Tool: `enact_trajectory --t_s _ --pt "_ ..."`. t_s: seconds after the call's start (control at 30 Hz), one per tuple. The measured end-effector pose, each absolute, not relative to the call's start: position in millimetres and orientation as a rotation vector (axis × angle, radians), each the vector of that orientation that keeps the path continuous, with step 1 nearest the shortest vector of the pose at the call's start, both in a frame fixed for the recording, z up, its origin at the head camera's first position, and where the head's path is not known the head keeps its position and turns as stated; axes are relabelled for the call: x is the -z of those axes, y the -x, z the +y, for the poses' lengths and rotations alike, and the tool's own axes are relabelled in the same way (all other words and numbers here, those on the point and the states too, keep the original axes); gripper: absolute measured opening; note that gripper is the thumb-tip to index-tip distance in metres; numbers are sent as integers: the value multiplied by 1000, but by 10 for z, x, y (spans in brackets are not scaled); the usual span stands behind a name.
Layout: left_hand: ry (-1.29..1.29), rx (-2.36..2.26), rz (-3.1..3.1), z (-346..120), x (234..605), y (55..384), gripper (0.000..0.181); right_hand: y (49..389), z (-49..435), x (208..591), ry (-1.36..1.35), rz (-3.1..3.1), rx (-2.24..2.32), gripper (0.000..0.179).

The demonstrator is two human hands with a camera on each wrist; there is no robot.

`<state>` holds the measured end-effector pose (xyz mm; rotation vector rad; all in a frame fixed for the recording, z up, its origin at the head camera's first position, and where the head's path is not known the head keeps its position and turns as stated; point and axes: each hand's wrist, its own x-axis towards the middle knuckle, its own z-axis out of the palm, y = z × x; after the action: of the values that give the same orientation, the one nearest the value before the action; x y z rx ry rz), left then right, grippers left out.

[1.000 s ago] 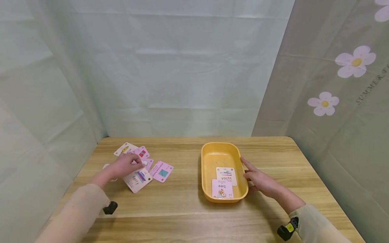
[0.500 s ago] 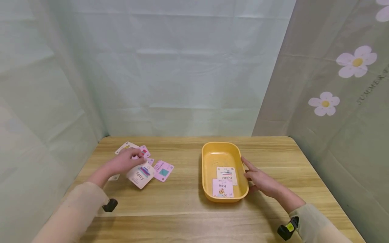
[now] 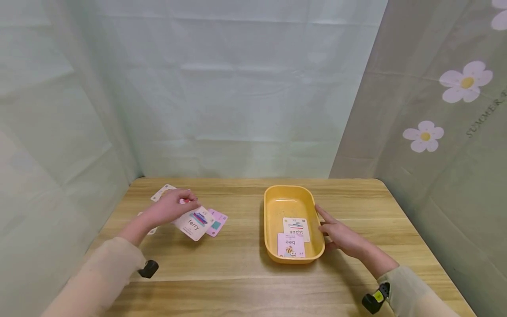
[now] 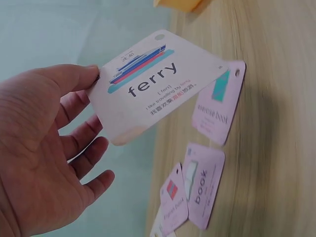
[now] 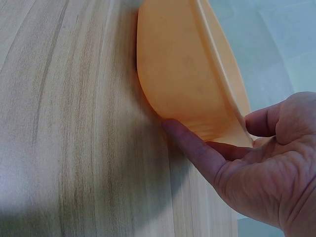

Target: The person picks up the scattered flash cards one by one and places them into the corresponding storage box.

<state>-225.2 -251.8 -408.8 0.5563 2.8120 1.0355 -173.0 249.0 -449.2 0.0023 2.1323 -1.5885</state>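
My left hand pinches a white flashcard marked "ferry" by its edge, thumb on the printed face. In the left wrist view the card is tilted above the table, the other fingers spread loosely behind it. Beneath lie pink cards reading "exercise book" and "book", plus another pink card partly overlapped. My right hand rests against the outer right side of a yellow tray, a long finger along its wall and the thumb at the rim. In the tray are a "yacht" card and a "bee" card.
A wooden table carries everything, with a pale curtain behind and at both sides. A white card lies at the far left, and another white card shows partly beside my left wrist.
My left hand has lifted the ferry card and carried it to the right and slightly away, over the pink cards. My right hand and the tray stay where they were.
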Motion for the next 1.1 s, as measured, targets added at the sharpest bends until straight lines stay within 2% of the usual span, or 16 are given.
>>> enact_trajectory --t_s 1.1 --pt "-430 -1438 2552 -1718 3888 2195 29 1732 2487 4500 -24 2148 1586 75"
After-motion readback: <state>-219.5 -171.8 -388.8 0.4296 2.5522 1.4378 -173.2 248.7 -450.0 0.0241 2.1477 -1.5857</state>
